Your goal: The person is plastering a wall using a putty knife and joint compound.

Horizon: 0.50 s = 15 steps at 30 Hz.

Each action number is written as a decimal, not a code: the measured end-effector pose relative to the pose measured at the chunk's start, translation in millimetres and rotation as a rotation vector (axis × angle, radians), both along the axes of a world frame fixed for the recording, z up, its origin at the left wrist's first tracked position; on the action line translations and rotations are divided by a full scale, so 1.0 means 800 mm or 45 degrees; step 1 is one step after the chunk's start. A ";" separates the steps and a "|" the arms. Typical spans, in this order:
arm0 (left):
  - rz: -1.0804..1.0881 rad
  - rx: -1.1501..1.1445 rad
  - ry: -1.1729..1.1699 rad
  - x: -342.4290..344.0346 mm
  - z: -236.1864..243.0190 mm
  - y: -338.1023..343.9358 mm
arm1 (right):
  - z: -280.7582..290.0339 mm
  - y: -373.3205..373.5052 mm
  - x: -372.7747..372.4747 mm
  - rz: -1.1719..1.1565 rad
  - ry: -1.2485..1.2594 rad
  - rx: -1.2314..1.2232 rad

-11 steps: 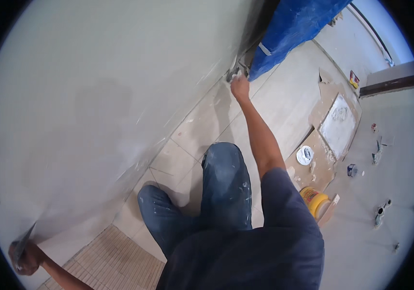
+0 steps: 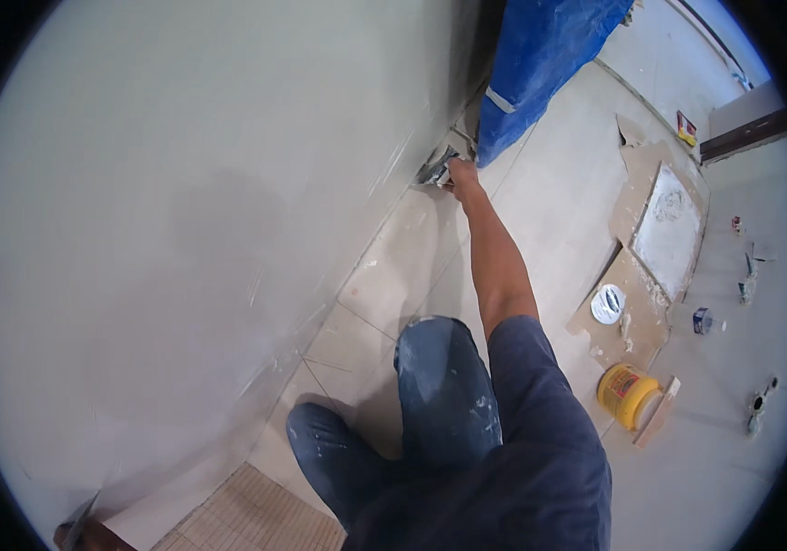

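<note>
At the foot of the pale wall, my right hand is closed on a putty knife with a wide grey blade. The blade lies at the line where wall meets floor, close to the lower tip of a blue plastic sheet. My left hand, cut off by the lower left rim, grips a second putty knife, whose thin blade points up beside the wall. Part of that hand's fingers is out of the picture. My knees bend over the floor tiles, with white specks on the trousers.
Cardboard on the floor to the right bears a whitish board and a round white lid. Nearer me is a yellow bucket with a wooden strip against it. Pipe fittings project from the right wall.
My right hand has come slightly nearer along the wall's foot, and its blade shows more fully. The left hand has sunk toward the lower rim. The whole view has shifted a little.
</note>
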<state>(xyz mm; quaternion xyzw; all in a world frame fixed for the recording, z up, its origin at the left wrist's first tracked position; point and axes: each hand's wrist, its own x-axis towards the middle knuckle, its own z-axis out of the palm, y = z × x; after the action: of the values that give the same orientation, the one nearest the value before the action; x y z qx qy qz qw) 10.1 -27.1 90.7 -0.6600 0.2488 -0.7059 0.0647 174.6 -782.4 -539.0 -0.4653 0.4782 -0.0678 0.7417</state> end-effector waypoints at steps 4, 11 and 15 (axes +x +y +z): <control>0.077 -0.053 0.180 -0.004 -0.006 -0.025 | -0.006 -0.016 0.043 0.146 0.046 -0.242; -0.399 -0.308 0.450 -0.001 -0.015 0.047 | 0.177 0.044 0.040 -0.253 0.150 -1.157; -0.388 -0.284 0.588 -0.005 -0.009 0.109 | 0.290 0.126 -0.006 -0.172 -0.278 -1.576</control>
<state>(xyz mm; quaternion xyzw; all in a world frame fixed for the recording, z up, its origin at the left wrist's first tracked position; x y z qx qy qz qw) 5.8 60.2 83.4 -0.7612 0.2741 -0.5617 -0.1730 170.1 -681.5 -306.7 -0.7674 0.3004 -0.4256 0.3736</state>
